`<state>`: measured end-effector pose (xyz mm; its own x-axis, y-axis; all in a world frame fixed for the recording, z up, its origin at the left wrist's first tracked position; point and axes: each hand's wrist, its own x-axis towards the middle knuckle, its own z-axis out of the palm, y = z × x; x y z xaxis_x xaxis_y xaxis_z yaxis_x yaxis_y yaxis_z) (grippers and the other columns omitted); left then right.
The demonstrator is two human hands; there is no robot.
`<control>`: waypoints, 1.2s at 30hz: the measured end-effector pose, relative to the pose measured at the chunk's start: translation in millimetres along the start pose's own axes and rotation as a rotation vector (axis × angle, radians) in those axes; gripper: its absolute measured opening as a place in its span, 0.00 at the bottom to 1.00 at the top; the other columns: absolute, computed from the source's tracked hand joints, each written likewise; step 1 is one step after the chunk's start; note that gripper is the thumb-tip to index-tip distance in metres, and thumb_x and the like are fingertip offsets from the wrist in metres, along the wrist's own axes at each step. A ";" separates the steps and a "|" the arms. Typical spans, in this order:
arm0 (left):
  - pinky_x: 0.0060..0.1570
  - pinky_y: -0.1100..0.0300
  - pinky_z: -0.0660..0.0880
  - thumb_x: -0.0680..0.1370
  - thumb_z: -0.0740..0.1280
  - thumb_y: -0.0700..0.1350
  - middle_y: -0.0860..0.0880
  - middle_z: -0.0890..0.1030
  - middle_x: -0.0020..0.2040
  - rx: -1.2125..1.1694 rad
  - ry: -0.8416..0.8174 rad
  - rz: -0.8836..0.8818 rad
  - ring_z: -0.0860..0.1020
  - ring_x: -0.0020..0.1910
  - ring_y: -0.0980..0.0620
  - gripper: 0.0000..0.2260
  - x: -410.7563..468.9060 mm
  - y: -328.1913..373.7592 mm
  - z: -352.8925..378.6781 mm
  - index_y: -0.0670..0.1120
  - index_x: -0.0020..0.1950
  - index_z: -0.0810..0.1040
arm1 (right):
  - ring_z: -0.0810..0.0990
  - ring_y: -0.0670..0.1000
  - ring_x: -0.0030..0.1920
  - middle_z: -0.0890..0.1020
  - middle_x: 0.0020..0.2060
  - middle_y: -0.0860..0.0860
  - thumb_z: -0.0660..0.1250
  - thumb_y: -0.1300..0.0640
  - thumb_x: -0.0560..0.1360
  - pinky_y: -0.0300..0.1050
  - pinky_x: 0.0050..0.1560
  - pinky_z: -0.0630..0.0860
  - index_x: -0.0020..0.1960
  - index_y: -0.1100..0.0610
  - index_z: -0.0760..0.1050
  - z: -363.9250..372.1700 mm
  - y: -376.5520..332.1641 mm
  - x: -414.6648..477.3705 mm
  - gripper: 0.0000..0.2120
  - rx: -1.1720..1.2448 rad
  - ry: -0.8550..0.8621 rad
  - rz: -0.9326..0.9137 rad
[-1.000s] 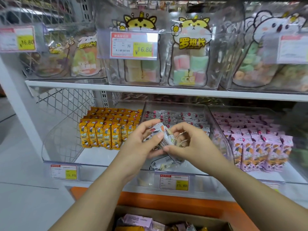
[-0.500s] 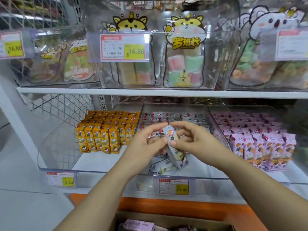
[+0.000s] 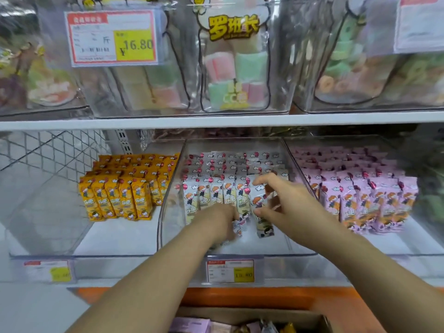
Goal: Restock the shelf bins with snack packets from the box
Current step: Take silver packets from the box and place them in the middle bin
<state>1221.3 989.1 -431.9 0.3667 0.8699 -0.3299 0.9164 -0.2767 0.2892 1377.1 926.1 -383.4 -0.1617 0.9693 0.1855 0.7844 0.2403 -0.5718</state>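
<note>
On the lower shelf, at its middle, sits a clear hard-plastic bin (image 3: pixel 168 212) with a curved front wall. Both of the person's hands reach into it over the front edge.

Inside, glossy white snack packets (image 3: pixel 216 188) stand upright in tight rows from the back wall to about mid-depth. Each one is a slim rectangular pouch printed with a cartoon child.

The left hand (image 3: pixel 216 222) is in front of the first row. Its fingers are curled down around a loose white packet (image 3: pixel 236 227), which pokes out tilted at the fingertips.

The right hand (image 3: pixel 286 205) is at the right end of the first row. Its thumb is below and its forefinger above an upright white packet (image 3: pixel 260 200), gripping it. The other fingers are motion-blurred.

The bin at the shelf's left holds a block of the same pouches in yellow (image 3: pixel 115 195). The bin at its right holds pink ones (image 3: pixel 360 195).

A red and yellow price label (image 3: pixel 230 270) is clipped to the shelf's front edge below the middle bin.

A brown cardboard box (image 3: pixel 252 314) shows at the bottom edge of the view, open, with mixed crinkled packets inside.

On the white shelf board (image 3: pixel 216 119) above, clear bins hold see-through bags of pastel marshmallow cubes (image 3: pixel 235 68).
</note>
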 end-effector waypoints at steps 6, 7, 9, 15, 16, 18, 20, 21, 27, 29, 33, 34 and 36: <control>0.43 0.58 0.72 0.75 0.67 0.46 0.49 0.76 0.58 0.036 0.228 0.111 0.75 0.47 0.50 0.24 -26.5 -3.3 -26.7 0.53 0.70 0.64 | 0.74 0.45 0.41 0.75 0.45 0.45 0.70 0.53 0.74 0.40 0.41 0.73 0.65 0.47 0.68 13.3 5.2 11.7 0.21 0.016 -0.015 0.029; 0.43 0.58 0.71 0.76 0.66 0.47 0.49 0.74 0.61 0.093 0.266 0.134 0.74 0.47 0.51 0.25 -30.1 -6.6 -34.6 0.54 0.71 0.62 | 0.73 0.44 0.39 0.75 0.43 0.46 0.70 0.53 0.74 0.38 0.39 0.72 0.65 0.48 0.68 16.2 5.8 15.1 0.21 0.027 -0.016 0.038; 0.52 0.54 0.71 0.76 0.65 0.48 0.50 0.74 0.64 0.255 0.328 0.147 0.75 0.53 0.50 0.25 -34.2 -12.8 -48.9 0.56 0.71 0.62 | 0.73 0.45 0.38 0.74 0.40 0.46 0.70 0.54 0.74 0.39 0.39 0.73 0.64 0.50 0.69 22.9 6.0 22.9 0.21 0.057 -0.019 0.064; 0.66 0.51 0.61 0.77 0.66 0.46 0.53 0.81 0.50 0.477 0.377 0.078 0.77 0.57 0.50 0.22 -24.3 -23.7 -63.7 0.56 0.70 0.67 | 0.71 0.45 0.34 0.70 0.35 0.45 0.71 0.56 0.74 0.44 0.42 0.73 0.63 0.53 0.70 48.3 5.0 51.6 0.20 0.073 -0.021 0.096; 0.66 0.51 0.62 0.76 0.66 0.46 0.52 0.81 0.51 0.479 0.384 0.071 0.77 0.57 0.50 0.22 -21.3 -25.1 -64.2 0.57 0.69 0.68 | 0.70 0.44 0.34 0.70 0.36 0.45 0.71 0.56 0.74 0.41 0.39 0.72 0.63 0.54 0.70 51.6 4.6 55.4 0.20 0.079 -0.026 0.097; 0.65 0.50 0.62 0.76 0.67 0.46 0.51 0.81 0.53 0.483 0.386 0.058 0.77 0.56 0.49 0.21 -14.9 -28.3 -64.3 0.56 0.68 0.69 | 0.70 0.43 0.33 0.71 0.36 0.45 0.71 0.57 0.74 0.37 0.33 0.68 0.64 0.55 0.70 58.0 3.3 61.3 0.20 0.080 -0.045 0.098; 0.66 0.50 0.62 0.76 0.68 0.46 0.51 0.81 0.53 0.498 0.379 0.052 0.77 0.56 0.48 0.20 -10.3 -30.0 -64.7 0.56 0.66 0.71 | 0.70 0.42 0.33 0.71 0.36 0.45 0.71 0.56 0.73 0.38 0.34 0.67 0.64 0.56 0.70 64.0 2.3 65.6 0.21 0.070 -0.050 0.091; 0.66 0.51 0.62 0.76 0.68 0.45 0.51 0.81 0.52 0.513 0.379 0.052 0.77 0.55 0.48 0.18 -9.0 -30.3 -65.1 0.55 0.65 0.72 | 0.70 0.42 0.34 0.71 0.37 0.44 0.72 0.56 0.73 0.38 0.37 0.67 0.64 0.56 0.70 66.4 1.9 67.2 0.22 0.058 -0.045 0.086; 0.62 0.53 0.64 0.75 0.67 0.43 0.51 0.81 0.51 0.614 0.448 0.055 0.76 0.55 0.46 0.14 -3.7 -34.9 -63.5 0.52 0.59 0.73 | 0.73 0.50 0.53 0.73 0.59 0.53 0.73 0.56 0.72 0.45 0.58 0.71 0.67 0.54 0.68 73.2 -0.7 69.1 0.27 -0.002 0.007 0.048; 0.61 0.53 0.65 0.75 0.67 0.44 0.51 0.81 0.52 0.669 0.463 0.058 0.76 0.55 0.46 0.14 -1.9 -36.1 -61.2 0.52 0.60 0.73 | 0.74 0.52 0.56 0.71 0.61 0.54 0.73 0.57 0.72 0.47 0.60 0.71 0.68 0.54 0.66 74.8 -1.4 69.0 0.28 -0.012 0.002 0.042; 0.63 0.52 0.63 0.74 0.68 0.47 0.51 0.79 0.59 0.625 0.455 0.061 0.74 0.61 0.46 0.18 -2.4 -37.4 -61.6 0.54 0.64 0.72 | 0.75 0.51 0.54 0.71 0.61 0.53 0.73 0.56 0.71 0.48 0.58 0.72 0.68 0.54 0.65 72.5 -2.4 68.4 0.29 -0.015 -0.011 0.026; 0.64 0.52 0.63 0.74 0.68 0.49 0.52 0.78 0.60 0.619 0.463 0.067 0.72 0.63 0.46 0.18 -3.5 -37.5 -61.9 0.54 0.64 0.72 | 0.75 0.51 0.53 0.71 0.61 0.53 0.73 0.56 0.71 0.48 0.58 0.73 0.68 0.54 0.66 70.9 -2.5 68.3 0.29 -0.014 -0.010 0.024; 0.64 0.52 0.62 0.75 0.68 0.50 0.52 0.77 0.62 0.604 0.475 0.077 0.71 0.65 0.46 0.18 -6.0 -37.7 -61.8 0.55 0.64 0.72 | 0.74 0.51 0.55 0.71 0.62 0.52 0.74 0.56 0.71 0.46 0.58 0.72 0.68 0.53 0.66 68.9 -2.5 67.5 0.29 -0.003 -0.007 0.022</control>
<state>1174.6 1019.5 -385.3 0.4496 0.8835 0.1314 0.8697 -0.3995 -0.2900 1323.0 994.6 -424.5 -0.1484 0.9747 0.1668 0.7896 0.2184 -0.5734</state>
